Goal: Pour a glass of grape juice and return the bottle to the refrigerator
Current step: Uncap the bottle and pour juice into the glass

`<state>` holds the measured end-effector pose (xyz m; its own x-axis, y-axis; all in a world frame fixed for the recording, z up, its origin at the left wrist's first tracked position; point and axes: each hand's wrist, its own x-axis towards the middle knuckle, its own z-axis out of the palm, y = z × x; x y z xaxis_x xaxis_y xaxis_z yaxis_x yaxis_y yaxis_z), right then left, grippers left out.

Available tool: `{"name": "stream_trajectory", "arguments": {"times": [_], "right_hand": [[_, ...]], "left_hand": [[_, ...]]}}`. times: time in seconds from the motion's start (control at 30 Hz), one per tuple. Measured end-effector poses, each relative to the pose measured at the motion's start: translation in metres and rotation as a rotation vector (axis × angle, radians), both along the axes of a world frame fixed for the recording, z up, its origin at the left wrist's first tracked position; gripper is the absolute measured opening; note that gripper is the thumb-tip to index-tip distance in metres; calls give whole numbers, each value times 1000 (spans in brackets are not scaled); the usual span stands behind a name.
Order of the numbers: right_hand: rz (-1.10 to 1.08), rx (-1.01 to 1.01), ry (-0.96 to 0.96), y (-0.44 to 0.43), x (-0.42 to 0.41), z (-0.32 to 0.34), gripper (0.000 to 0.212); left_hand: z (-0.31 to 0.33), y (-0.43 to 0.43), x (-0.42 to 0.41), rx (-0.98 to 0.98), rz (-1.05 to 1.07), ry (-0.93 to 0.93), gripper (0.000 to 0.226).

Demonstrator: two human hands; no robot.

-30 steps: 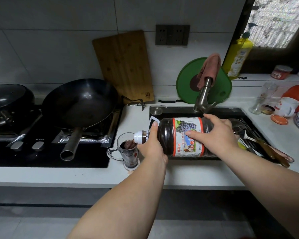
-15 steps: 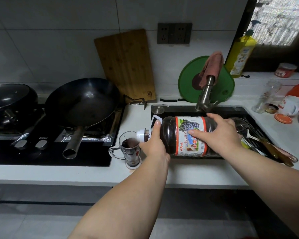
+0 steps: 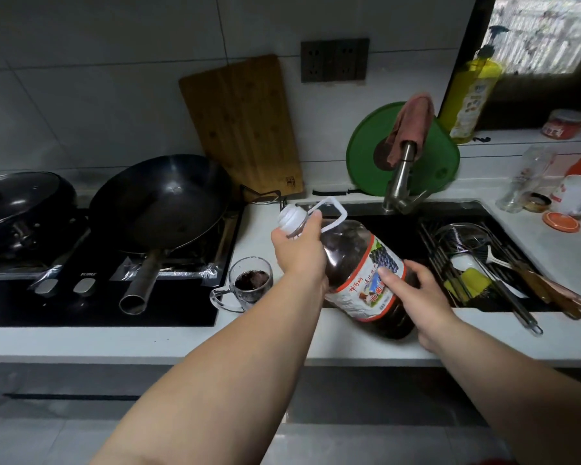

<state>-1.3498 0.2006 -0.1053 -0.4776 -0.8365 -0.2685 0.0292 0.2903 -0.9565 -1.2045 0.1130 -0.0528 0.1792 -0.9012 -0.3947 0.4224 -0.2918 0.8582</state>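
Bottle (image 3: pixel 366 276), gripped at neck by left hand (image 3: pixel 299 253) and body by right hand (image 3: pixel 413 300), tilts upward; glass (image 3: pixel 251 283) near the worktop's front edge holds juice; refrigerator return remains.

Your juice bottle (image 3: pixel 359 273) sits mid-frame, tilted, white-capped neck toward upper left, dark juice inside, red-bordered grape label facing up. Your clear handled glass (image 3: pixel 249 286), left of it on the counter (image 3: pixel 282 340), stands upright, partly filled.
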Motion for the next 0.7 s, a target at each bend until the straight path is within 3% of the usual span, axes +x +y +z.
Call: {"name": "stream_trajectory", "arguments": {"times": [0.17,0.27,0.33,0.5,0.6,0.7], "right_hand": [[44,12,-187,10,1,-23,83],[92,47,-281,13,-2,-33,72],[133,62,-265,15,-6,-36,82],[135,-89,308,10,-19,-24,133],[150,-272,641,4,-20,5,138],[258,-234,911,-8,-23,16,135]], "left_hand": [[1,0,-17,-167,-134,-185,31],[-2,4,-24,-296,-205,-328,34],[-6,8,-31,-393,-239,-408,36],[-22,18,-44,-586,-335,-674,41],[-29,16,-48,-595,-379,-698,45],[-37,12,-46,-597,-406,-731,48]]}}
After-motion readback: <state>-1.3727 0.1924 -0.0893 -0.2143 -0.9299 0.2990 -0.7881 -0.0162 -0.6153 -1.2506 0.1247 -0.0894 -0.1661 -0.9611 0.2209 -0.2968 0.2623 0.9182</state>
